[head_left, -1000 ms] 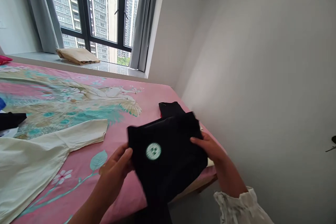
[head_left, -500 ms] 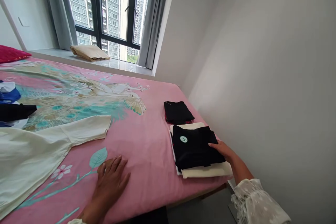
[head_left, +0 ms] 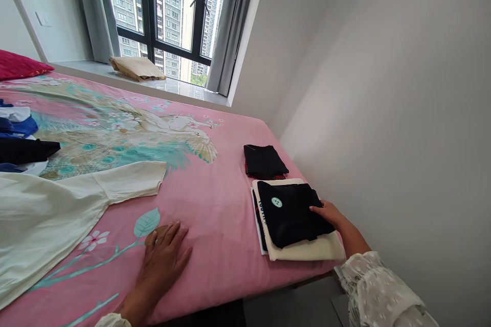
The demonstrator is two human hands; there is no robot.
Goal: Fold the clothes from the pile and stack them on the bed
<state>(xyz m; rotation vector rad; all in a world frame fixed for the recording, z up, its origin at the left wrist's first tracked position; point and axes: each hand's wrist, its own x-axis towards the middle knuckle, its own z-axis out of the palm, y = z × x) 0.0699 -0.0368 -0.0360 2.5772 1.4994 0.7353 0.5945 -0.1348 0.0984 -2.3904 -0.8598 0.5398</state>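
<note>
My left hand (head_left: 163,258) lies flat on the pink bedsheet (head_left: 215,214) with its fingers apart, holding nothing. At the right edge of the bed, my right hand (head_left: 332,214) is at the side of a folded black garment (head_left: 291,219) with a round pale logo; its thumb rests on top, and the other fingers are hidden. That garment lies on a folded cream garment (head_left: 318,250), with more folded clothes beneath. Just behind is a smaller stack topped by a folded black cloth (head_left: 264,161). A cream garment (head_left: 76,204) is spread out to the left.
Dark, blue and white clothes (head_left: 23,148) lie at the far left, with a red pillow (head_left: 23,65) behind. A tan folded item (head_left: 137,68) sits on the window ledge (head_left: 184,89). A wall (head_left: 383,112) rises beside the bed's right edge.
The black logo garment and the cream one under it have shifted slightly right with my right hand, showing more of the layers at the stack's left side. My left hand stays flat on the sheet.
</note>
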